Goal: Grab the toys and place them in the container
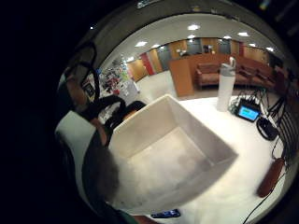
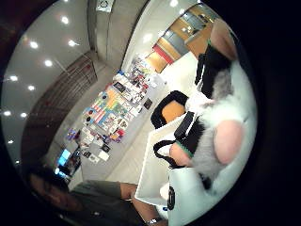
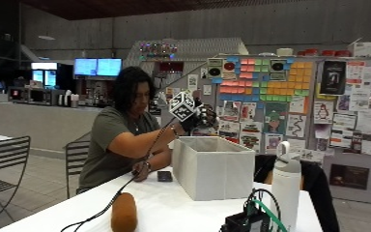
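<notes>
On the white tabletop point(image 3: 173, 212), empty box point(image 3: 214, 166); right hand point(image 3: 201, 118) above, grip grasping plush toy point(image 2: 221, 117); brown toy point(image 3: 123, 211) left.

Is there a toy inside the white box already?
No. The little finger side palm view looks straight into the white box and shows only its bare floor and walls.

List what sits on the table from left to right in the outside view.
Brown toy → small dark object → white container → black device with cables → white bottle. The gloved right hand holds a plush toy above the container's rim.
</notes>
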The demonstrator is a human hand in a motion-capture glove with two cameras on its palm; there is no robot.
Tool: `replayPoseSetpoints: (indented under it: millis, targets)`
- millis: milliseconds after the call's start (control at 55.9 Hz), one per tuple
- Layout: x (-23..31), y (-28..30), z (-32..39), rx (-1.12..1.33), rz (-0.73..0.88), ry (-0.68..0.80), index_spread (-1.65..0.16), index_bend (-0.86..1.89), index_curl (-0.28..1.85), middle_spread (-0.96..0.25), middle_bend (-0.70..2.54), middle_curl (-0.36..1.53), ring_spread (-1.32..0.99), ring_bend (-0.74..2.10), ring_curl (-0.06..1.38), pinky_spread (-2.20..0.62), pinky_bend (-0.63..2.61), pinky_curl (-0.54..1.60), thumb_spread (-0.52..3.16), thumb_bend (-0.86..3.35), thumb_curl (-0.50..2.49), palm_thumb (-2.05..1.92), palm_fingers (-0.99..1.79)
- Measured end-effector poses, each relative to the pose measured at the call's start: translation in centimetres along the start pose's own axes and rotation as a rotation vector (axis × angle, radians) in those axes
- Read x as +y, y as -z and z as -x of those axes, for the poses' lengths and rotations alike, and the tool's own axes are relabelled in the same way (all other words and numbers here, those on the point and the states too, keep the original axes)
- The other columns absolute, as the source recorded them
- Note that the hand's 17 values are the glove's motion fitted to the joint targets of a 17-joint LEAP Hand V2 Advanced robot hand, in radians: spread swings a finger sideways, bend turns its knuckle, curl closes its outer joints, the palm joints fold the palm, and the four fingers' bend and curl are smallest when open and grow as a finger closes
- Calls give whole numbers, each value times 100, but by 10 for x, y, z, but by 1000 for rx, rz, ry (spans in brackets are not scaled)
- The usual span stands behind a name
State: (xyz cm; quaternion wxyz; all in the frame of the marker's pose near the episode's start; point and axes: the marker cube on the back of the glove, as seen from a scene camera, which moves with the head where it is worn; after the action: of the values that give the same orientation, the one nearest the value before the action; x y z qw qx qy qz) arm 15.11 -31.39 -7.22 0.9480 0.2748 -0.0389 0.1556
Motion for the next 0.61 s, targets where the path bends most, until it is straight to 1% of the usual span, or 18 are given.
replayPoseSetpoints:
  millis: [36,72,89,107,125,143,161,197,232,286,358,375,429,501,554,608]
  targets:
    - [0,-7,0,-25,59,-13,-54,17,92,-46,58,70,-41,113,56,-39,119,55,80,0,90,66,92]
    - [1,-13,0,-53,129,-29,-54,16,93,-44,52,68,-40,111,55,-39,116,54,84,-1,89,64,77]
    - [1,-15,-1,-63,157,-36,-54,16,94,-44,52,69,-40,111,56,-39,116,54,85,-2,89,63,76]
    - [1,-17,-3,-70,176,-42,-53,16,93,-41,46,67,-39,104,54,-34,106,51,94,-4,85,57,48]
    - [2,-18,-4,-72,186,-46,-52,20,95,-39,45,67,-37,102,55,-31,106,54,97,-5,84,53,39]
    - [2,-18,-6,-70,188,-49,-52,26,96,-36,39,65,-34,92,53,-26,104,54,102,-11,79,41,22]
    - [3,-18,-8,-64,185,-51,-52,29,95,-33,37,65,-31,85,53,-22,101,54,105,-12,75,33,10]
    - [5,-15,-11,-43,169,-56,-53,29,93,-30,39,64,-26,72,49,-16,97,52,107,-16,68,16,-4]
    - [7,-10,-15,-13,153,-62,-54,28,89,-27,40,62,-24,60,43,-11,89,46,106,-16,63,3,-10]
    - [13,3,-24,48,131,-80,-54,26,84,-23,38,60,-20,50,36,-6,85,41,106,-11,58,-5,-6]
    - [24,30,-44,151,87,-145,-53,27,80,-20,36,58,-18,49,33,-2,80,37,107,-8,53,-8,4]
    - [28,38,-51,176,73,-168,-53,27,80,-20,36,57,-18,51,33,-2,80,37,108,-8,52,-8,10]
    - [39,63,-74,237,31,-242,-53,26,77,-19,33,55,-18,54,31,-1,78,34,111,-7,48,-9,18]
    - [59,94,-109,304,-17,-358,-51,24,75,-18,32,54,-19,62,34,-1,78,34,116,-6,44,-7,30]
    - [84,117,-139,379,-32,-504,-50,24,74,-18,32,54,-20,66,35,-1,77,34,122,-3,41,-4,35]
    - [107,139,-177,466,-67,-752,-49,22,73,-18,33,54,-21,69,36,-3,76,33,127,-2,39,-3,39]
